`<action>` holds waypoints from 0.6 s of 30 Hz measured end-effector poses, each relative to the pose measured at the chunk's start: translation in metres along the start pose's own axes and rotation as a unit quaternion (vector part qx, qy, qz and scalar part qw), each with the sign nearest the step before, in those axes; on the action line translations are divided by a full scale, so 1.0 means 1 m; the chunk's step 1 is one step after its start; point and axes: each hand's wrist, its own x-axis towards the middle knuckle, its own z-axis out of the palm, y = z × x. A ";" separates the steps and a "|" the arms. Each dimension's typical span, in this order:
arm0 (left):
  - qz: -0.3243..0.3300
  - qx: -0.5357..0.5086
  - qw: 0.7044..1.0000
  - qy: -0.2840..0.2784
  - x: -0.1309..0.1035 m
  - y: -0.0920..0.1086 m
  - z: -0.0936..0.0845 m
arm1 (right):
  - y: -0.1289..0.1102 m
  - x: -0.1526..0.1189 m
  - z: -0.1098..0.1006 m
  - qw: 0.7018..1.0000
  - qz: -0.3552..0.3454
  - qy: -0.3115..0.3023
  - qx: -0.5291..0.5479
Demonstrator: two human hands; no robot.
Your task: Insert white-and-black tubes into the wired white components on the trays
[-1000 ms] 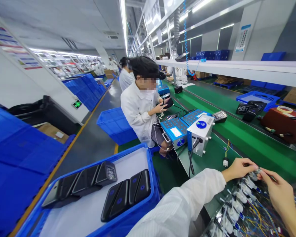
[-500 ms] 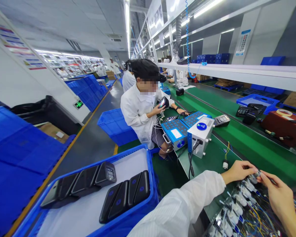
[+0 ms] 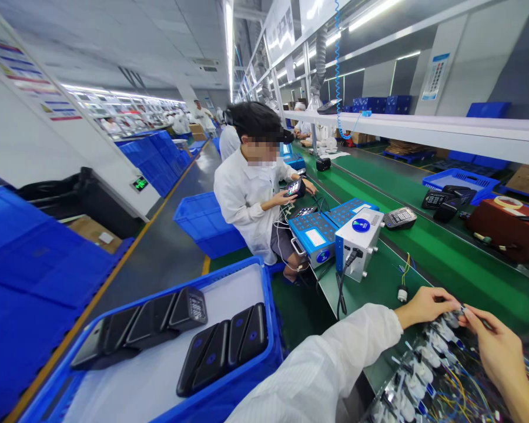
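Observation:
At the lower right, my left hand (image 3: 429, 306) and my right hand (image 3: 496, 341) meet fingertip to fingertip. Both are pinched closed on a small part between them, too small and covered to name. Just below lies a row of white plastic parts (image 3: 423, 373) with coloured wires (image 3: 462, 393) trailing to the right. A small round white-and-black component (image 3: 402, 292) with yellow wires rests on the green bench, left of my left hand.
A blue crate (image 3: 264, 276) holds several black monitor-like devices (image 3: 223, 346). Across the bench stand a silver box (image 3: 359, 247) and blue test units (image 3: 311, 235). A co-worker (image 3: 251, 194) sits there holding a device. A brown case (image 3: 506, 229) is at right, under a white shelf (image 3: 445, 132).
My hands keep nearly the same place and pinch. The co-worker has lowered the held device slightly, and that person's other hand has lifted away from the blue test unit.

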 end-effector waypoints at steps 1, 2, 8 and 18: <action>0.004 0.000 1.000 0.000 0.000 -0.002 0.000 | -0.001 0.000 0.000 1.000 0.000 0.003 -0.010; 0.009 0.001 1.000 -0.002 0.000 -0.005 0.000 | -0.003 0.000 0.001 1.000 0.000 0.005 -0.025; 0.009 0.015 1.000 -0.003 0.000 -0.014 -0.001 | -0.007 -0.001 -0.002 0.995 -0.018 -0.011 -0.098; 0.047 0.087 0.993 -0.067 0.002 -0.007 -0.012 | 0.009 0.010 -0.013 0.978 -0.090 -0.047 -0.181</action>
